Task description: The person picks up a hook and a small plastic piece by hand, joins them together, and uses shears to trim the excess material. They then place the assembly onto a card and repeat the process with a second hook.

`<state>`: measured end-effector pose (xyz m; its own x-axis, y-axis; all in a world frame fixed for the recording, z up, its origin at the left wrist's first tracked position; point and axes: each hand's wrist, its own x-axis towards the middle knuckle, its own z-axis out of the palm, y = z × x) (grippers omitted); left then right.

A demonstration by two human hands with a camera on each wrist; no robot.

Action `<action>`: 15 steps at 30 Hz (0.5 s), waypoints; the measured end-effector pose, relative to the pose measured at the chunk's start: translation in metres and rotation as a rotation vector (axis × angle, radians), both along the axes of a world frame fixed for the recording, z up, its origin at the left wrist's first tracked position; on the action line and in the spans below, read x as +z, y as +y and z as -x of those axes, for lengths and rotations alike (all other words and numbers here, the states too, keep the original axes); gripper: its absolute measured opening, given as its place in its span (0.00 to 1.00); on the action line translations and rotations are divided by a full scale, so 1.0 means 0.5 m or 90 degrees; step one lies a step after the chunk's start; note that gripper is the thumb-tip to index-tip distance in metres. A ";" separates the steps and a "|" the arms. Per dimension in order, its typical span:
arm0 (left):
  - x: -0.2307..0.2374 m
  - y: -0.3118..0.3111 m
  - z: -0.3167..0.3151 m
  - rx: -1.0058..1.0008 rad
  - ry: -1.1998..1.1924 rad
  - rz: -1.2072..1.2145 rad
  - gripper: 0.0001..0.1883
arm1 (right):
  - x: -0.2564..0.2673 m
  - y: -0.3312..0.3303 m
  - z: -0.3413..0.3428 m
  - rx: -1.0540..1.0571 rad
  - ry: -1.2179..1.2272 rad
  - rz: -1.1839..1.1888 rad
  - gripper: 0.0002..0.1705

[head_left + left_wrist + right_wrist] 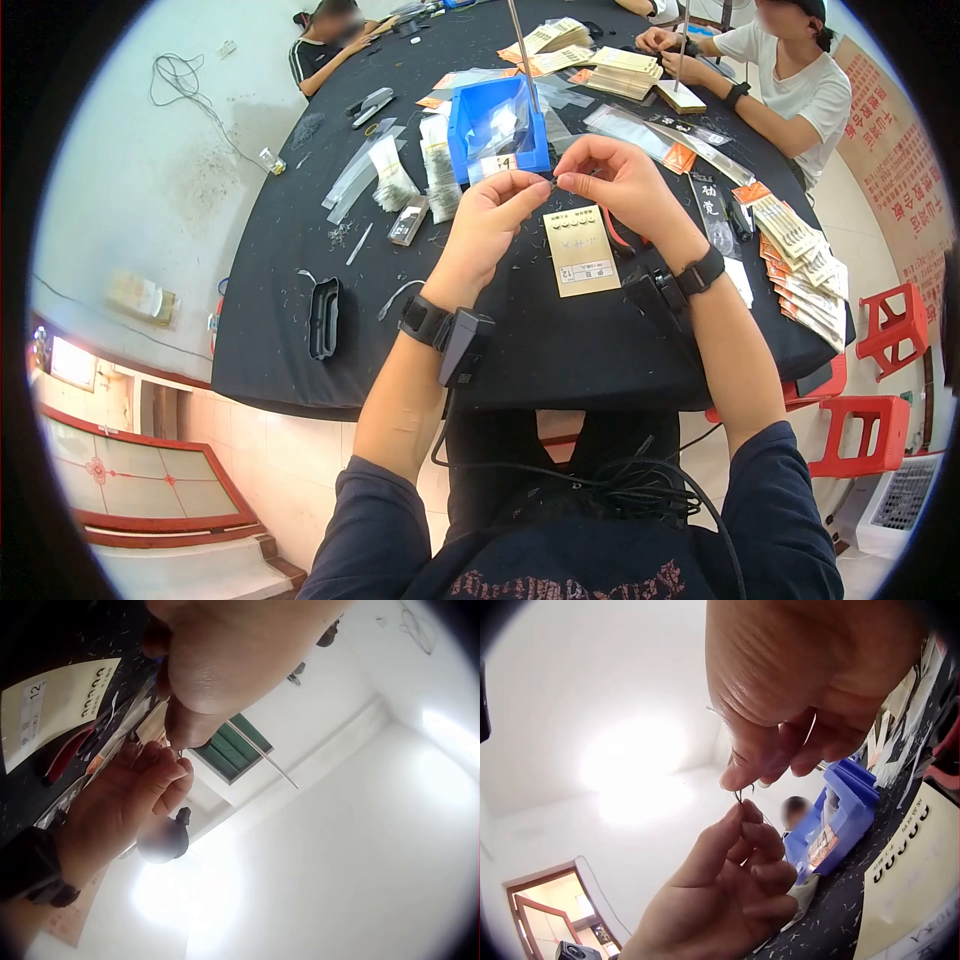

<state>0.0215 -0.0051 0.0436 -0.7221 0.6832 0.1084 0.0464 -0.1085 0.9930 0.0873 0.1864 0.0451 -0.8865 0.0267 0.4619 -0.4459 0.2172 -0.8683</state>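
In the head view my left hand [485, 230] and right hand [618, 190] meet fingertip to fingertip above the table. Both pinch a tiny dark wire-like piece [740, 796], seen in the right wrist view between the left hand [724, 889] below and the right hand [810, 682] above. Its exact shape is too small to tell. Just below the hands lies a cream card [583, 265] with a row of dark hooks along its top edge and a label reading 12. Red-handled pliers [622, 238] lie partly hidden beside the card, under my right hand.
A blue bin [462, 135] holding plastic bags stands beyond the hands. Bundles of clear sleeves [393, 175], a small box [408, 222] and a black tray [324, 318] lie left. Stacked cards [800, 260] lie right. Two people sit across the black-covered table [450, 370].
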 end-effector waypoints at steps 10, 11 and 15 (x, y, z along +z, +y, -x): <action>-0.002 0.002 0.000 0.003 -0.002 -0.003 0.10 | 0.001 -0.003 -0.002 -0.029 0.014 -0.034 0.09; -0.002 0.001 0.000 0.005 -0.002 -0.001 0.10 | 0.001 -0.003 -0.002 -0.035 0.015 -0.041 0.09; -0.005 0.003 0.001 0.012 -0.013 -0.010 0.10 | 0.003 -0.003 -0.003 -0.057 0.012 -0.061 0.10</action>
